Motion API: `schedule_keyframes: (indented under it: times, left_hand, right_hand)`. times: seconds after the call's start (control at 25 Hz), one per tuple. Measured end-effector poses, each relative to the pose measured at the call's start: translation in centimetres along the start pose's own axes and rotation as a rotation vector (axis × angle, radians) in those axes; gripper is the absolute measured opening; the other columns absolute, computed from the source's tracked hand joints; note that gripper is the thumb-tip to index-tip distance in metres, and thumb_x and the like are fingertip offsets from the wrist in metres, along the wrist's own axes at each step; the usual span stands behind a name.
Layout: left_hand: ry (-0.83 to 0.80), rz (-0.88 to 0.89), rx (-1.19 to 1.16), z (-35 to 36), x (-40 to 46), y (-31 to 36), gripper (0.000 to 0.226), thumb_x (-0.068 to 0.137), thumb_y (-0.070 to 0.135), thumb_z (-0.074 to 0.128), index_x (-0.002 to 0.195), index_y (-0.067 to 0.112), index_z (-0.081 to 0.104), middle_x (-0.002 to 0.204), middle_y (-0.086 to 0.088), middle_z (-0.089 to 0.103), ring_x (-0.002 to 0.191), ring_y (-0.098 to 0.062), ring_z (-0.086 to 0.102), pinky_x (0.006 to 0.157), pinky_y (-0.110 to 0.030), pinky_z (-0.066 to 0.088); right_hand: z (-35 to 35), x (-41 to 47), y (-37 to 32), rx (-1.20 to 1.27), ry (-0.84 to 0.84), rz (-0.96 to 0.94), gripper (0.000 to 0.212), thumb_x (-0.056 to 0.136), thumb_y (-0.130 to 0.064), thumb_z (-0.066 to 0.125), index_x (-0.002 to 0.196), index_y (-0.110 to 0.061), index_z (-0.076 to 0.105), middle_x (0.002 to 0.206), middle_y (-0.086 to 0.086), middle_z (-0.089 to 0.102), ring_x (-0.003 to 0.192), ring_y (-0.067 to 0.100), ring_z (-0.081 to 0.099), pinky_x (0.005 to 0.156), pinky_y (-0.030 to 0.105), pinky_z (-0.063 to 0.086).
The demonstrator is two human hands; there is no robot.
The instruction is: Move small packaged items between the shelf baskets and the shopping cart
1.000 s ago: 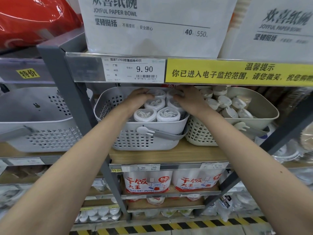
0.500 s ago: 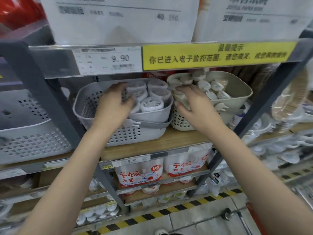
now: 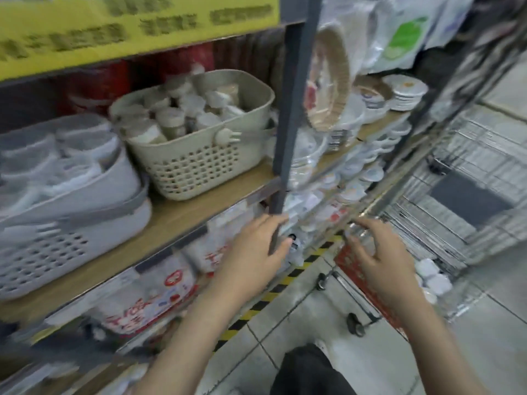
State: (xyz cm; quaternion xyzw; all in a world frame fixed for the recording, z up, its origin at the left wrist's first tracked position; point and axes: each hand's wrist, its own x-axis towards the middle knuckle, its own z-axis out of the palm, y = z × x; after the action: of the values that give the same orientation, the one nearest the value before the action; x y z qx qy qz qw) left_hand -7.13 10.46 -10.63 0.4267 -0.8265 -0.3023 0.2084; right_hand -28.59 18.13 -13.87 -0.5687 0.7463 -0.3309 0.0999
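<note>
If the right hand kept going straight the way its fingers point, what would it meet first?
Probably the wire shopping cart's metal rim: the right hand, fingers curled around something blurred, points up-left toward it. Depth is unclear.

At nine o'clock the grey basket and beige basket look matt plastic; the shelf board looks wood; the shopping cart is shiny metal wire.

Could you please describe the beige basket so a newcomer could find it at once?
On the wooden shelf under the yellow sign, the beige perforated plastic basket stands just left of the grey upright post. Unlike the grey plastic basket beside it, it is beige.
</note>
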Motion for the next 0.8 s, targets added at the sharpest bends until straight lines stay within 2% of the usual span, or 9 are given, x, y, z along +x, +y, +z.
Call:
schedule_keyframes:
  times: [0.08,0.24,0.44,0.6,0.72,0.8]
  left_hand:
    - [-0.137,-0.024,-0.060,4.1,2.1,0.7,0.038,0.095,0.033,0.051,0.133,0.027,0.049,0.134,0.010,0.051,0.123,-0.008,0.047,0.099,-0.025,0.040]
    - [-0.327,-0.053,-0.075,11.4,7.2,2.5,0.037,0.095,0.030,0.053,0.131,0.022,0.054,0.126,0.008,0.057,0.112,-0.008,0.053,0.084,-0.018,0.039]
    - [-0.500,-0.136,-0.076,19.9,12.8,3.5,0.032,0.093,0.019,0.057,0.125,0.014,0.058,0.122,0.000,0.063,0.112,-0.011,0.057,0.090,-0.015,0.039]
    - [-0.603,-0.170,-0.012,24.8,16.1,3.5,0.034,0.092,0.022,0.057,0.126,0.017,0.058,0.121,0.004,0.063,0.110,-0.008,0.058,0.098,-0.024,0.043]
    - [-0.646,-0.192,0.007,27.3,18.8,3.2,0.032,0.093,0.023,0.057,0.124,0.018,0.059,0.119,0.006,0.063,0.109,-0.007,0.057,0.098,-0.026,0.043]
    - [-0.673,-0.177,0.032,29.1,21.1,2.9,0.029,0.093,0.023,0.055,0.121,0.020,0.060,0.116,0.008,0.063,0.108,-0.007,0.058,0.095,-0.026,0.044]
  right_hand:
    - [-1.4,-1.2,4.7,-0.001,0.005,0.158,0.030,0.091,-0.010,0.059,0.121,-0.010,0.059,0.118,0.001,0.060,0.113,0.017,0.053,0.087,0.021,0.033]
    - [-4.0,-3.2,13.2,0.020,-0.013,0.441,0.032,0.092,-0.016,0.058,0.124,-0.012,0.056,0.124,0.001,0.059,0.117,0.018,0.053,0.092,0.030,0.041]
    - [-5.7,-3.8,21.0,0.012,-0.061,0.621,0.029,0.092,-0.020,0.059,0.120,-0.015,0.059,0.118,-0.003,0.061,0.112,0.016,0.056,0.087,0.025,0.039]
    - [-5.0,-4.2,25.0,0.080,-0.147,0.769,0.030,0.092,-0.019,0.057,0.122,-0.016,0.059,0.120,-0.003,0.061,0.110,0.012,0.055,0.085,0.020,0.036]
    - [-3.4,-2.9,26.9,0.147,-0.211,0.834,0.027,0.095,-0.022,0.054,0.121,-0.018,0.057,0.114,-0.006,0.059,0.106,0.008,0.054,0.082,0.020,0.037]
    - [-1.9,-1.0,28.3,0.165,-0.256,0.872,0.028,0.095,-0.024,0.052,0.122,-0.017,0.056,0.115,-0.007,0.058,0.112,0.011,0.055,0.081,0.020,0.035]
